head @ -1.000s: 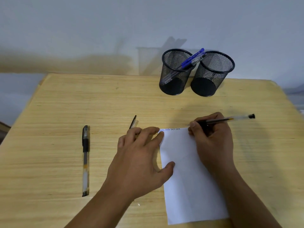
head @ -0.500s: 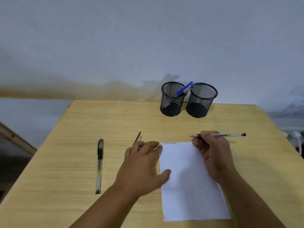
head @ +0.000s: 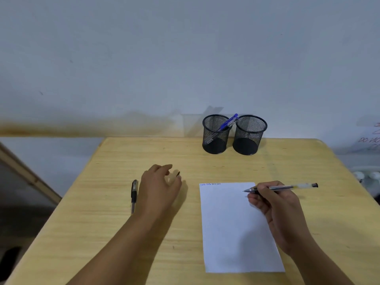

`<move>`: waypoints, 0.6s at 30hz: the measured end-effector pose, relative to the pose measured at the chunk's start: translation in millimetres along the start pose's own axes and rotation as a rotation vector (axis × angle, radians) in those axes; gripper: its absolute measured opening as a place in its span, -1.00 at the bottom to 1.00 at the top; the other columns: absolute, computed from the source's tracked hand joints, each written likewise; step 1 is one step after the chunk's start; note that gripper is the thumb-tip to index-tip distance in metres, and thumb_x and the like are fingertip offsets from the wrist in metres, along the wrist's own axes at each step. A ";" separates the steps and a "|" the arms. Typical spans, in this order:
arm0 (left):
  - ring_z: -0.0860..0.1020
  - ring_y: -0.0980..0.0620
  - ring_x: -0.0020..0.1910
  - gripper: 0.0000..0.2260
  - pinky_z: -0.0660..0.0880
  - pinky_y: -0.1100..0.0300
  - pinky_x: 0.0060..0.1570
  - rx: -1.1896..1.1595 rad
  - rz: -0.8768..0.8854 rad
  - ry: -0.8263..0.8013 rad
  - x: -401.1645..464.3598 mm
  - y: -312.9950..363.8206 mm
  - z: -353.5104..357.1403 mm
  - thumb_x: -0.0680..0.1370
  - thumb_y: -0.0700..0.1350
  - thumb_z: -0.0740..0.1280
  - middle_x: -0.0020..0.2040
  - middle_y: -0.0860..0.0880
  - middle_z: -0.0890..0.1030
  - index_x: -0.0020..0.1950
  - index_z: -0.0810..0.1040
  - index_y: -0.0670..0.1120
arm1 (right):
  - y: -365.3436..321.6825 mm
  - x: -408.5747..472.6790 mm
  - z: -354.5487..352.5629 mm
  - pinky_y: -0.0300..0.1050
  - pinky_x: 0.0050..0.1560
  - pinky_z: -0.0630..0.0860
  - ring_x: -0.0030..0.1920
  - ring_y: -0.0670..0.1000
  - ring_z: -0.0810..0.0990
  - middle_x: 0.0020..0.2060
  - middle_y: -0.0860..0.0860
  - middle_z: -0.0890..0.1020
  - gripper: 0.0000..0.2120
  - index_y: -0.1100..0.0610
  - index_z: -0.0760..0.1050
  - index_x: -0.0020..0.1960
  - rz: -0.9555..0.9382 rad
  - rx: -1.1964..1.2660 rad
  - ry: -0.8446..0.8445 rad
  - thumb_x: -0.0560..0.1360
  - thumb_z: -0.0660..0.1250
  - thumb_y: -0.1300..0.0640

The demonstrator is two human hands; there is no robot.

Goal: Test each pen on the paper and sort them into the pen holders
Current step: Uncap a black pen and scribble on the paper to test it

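plain pale grey-white wall (head: 144,58) with a brownish stain band running along it just above desk level. light wood-grain table (head: 102,233) pushed up near it. wooden slanted frame (head: 26,171) at far left, dim floor below, handwritten note (head: 370,138) at right.

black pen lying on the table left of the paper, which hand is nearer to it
Left. The left hand hovers right beside the black pen, just to its right. The right hand is far across the paper, its grip closed on a clear pen.
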State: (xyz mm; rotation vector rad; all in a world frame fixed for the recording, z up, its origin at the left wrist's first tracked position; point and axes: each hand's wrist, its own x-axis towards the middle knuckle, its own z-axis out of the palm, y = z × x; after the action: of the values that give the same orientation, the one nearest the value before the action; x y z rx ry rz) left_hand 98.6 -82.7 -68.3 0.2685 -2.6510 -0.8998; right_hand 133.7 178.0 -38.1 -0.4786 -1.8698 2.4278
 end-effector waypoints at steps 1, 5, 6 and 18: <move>0.54 0.05 0.08 -0.70 0.23 0.30 -0.03 0.039 -0.032 -0.035 2.2 0.3 -1.8 0.50 0.10 0.36 0.03 0.11 0.58 0.20 0.61 0.05 | 0.6 -1.3 -0.3 -0.15 -0.12 0.64 -0.25 0.04 0.66 -0.30 0.12 0.66 -0.87 0.27 0.53 -0.12 0.004 0.001 -0.001 0.58 0.25 0.33; 0.53 0.05 -0.05 -0.84 0.26 0.31 -0.25 0.132 -0.087 -0.133 8.1 2.6 -8.4 0.49 0.05 0.29 -0.14 0.10 0.54 -0.15 0.64 0.06 | 1.1 -4.2 -0.9 -0.09 -0.09 0.61 -0.25 0.06 0.66 -0.28 0.14 0.66 -0.87 0.29 0.53 -0.11 0.016 -0.001 -0.002 0.58 0.25 0.33; 0.52 0.08 -0.09 -0.84 0.21 0.37 -0.29 0.137 -0.082 -0.142 9.1 3.7 -10.1 0.49 0.01 0.28 -0.14 0.11 0.55 -0.13 0.67 0.07 | 0.5 -4.6 -0.9 -0.07 -0.07 0.59 -0.24 0.07 0.65 -0.27 0.15 0.66 -0.87 0.29 0.54 -0.11 0.014 -0.004 -0.001 0.58 0.25 0.33; 0.48 0.27 -0.04 -0.86 0.35 0.35 -0.11 -0.154 0.253 -0.251 -19.8 33.1 -11.6 0.57 -0.01 0.36 -0.10 0.28 0.63 0.03 0.67 0.21 | -18.6 -12.2 24.5 -0.12 -0.19 0.60 -0.31 -0.02 0.66 -0.36 0.04 0.69 -0.91 0.08 0.63 -0.19 -0.269 -0.397 -0.034 0.46 0.46 0.23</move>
State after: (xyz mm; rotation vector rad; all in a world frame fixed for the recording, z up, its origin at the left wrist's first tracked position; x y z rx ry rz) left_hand 118.8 -57.7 -44.0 -0.2266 -2.7350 -1.1047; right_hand 135.9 157.5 -12.3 -0.1800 -2.2689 1.9157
